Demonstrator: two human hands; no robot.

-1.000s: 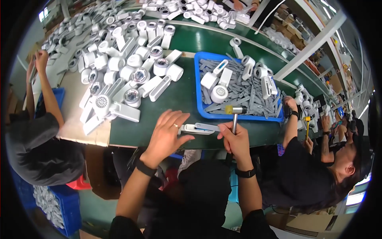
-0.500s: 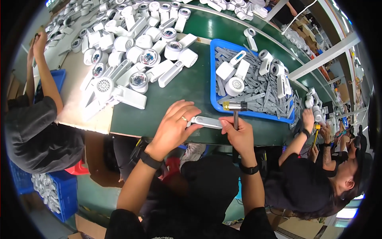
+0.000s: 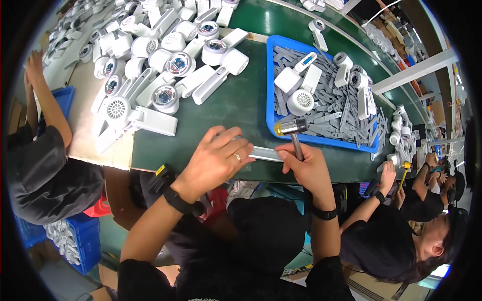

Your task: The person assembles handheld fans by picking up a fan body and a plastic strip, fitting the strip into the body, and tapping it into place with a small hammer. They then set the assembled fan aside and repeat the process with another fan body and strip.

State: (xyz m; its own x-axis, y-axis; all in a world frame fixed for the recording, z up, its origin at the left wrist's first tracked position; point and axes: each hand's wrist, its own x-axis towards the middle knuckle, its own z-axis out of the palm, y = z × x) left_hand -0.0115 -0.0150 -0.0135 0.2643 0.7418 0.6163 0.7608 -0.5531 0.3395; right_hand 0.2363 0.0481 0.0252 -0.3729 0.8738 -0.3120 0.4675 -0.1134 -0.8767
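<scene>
Closed around the left part of a long white appliance handle (image 3: pixel 265 153), my left hand (image 3: pixel 213 163) covers that end with its fingers. My right hand (image 3: pixel 309 168) grips a hammer (image 3: pixel 296 140) with a yellow, see-through face and a dark metal head. Its thumb and fingertips also touch the handle's right end. The handle lies roughly level above the table's front edge, a narrow side showing. Just beyond the hammer stands a blue tray (image 3: pixel 269 85) of grey plastic strips (image 3: pixel 346 108), with several white fan-like units (image 3: pixel 301 102) on top.
A large pile of white units (image 3: pixel 165 96), some with open round heads showing circuitry, spreads over the green table (image 3: pixel 221 110) and a cardboard sheet (image 3: pixel 83 125). Co-workers sit at both sides; the right one's hand (image 3: pixel 386 175) is near the tray. A white post (image 3: pixel 416 70) slants behind.
The handle has been turned from its broad slotted face to a narrow side. My left fingers have moved over its left end. The hammer head has tilted and shifted slightly left.
</scene>
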